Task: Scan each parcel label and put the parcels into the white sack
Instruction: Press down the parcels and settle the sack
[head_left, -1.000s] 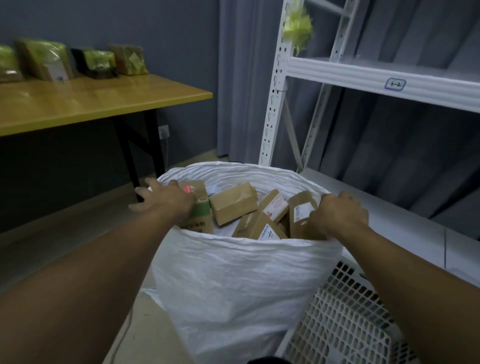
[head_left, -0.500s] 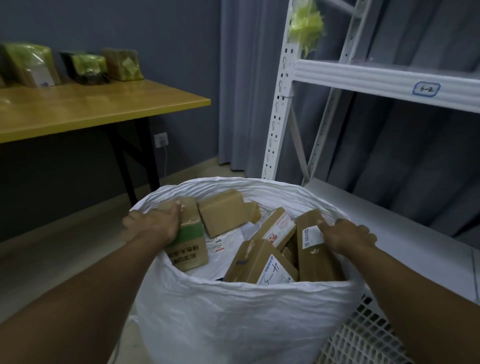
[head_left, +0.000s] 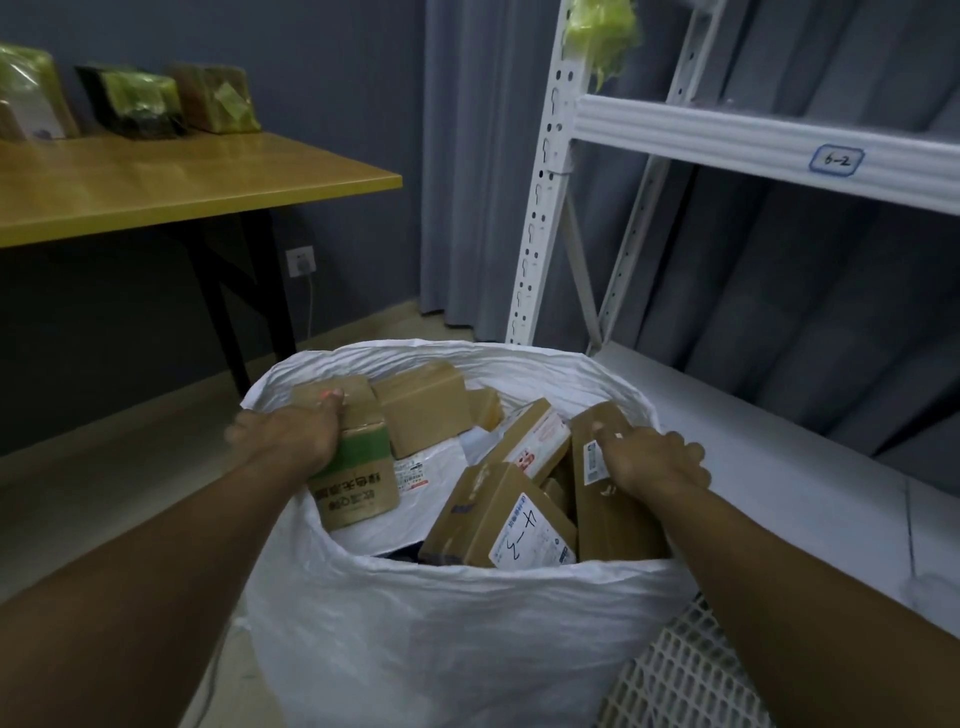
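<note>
While our left hand (head_left: 291, 436) and right hand (head_left: 657, 460) clutch the white sack (head_left: 467, 634) at nine and three o'clock, parcels (head_left: 519, 525) lie packed; closing it likely needs even pulls.

Left hand (head_left: 291, 436) and right hand (head_left: 655, 462) hold the white sack (head_left: 441, 629) — parcels (head_left: 511, 519) inside.

Two bare arms: left forearm (head_left: 130, 597) and right forearm (head_left: 810, 597), uncovered from the lower frame edge up to the wrists. Left hand (head_left: 291, 436) broad-backed, knuckles faintly ridged; a small reddish-pink glow on one fingertip (head_left: 326, 395), nail or light impossible to tell. Right hand (head_left: 654, 462) likewise bare, knuckles standing in a row, thumb (head_left: 605, 434) tapering to a short nail. Finer detail of either lost in blur.
</note>
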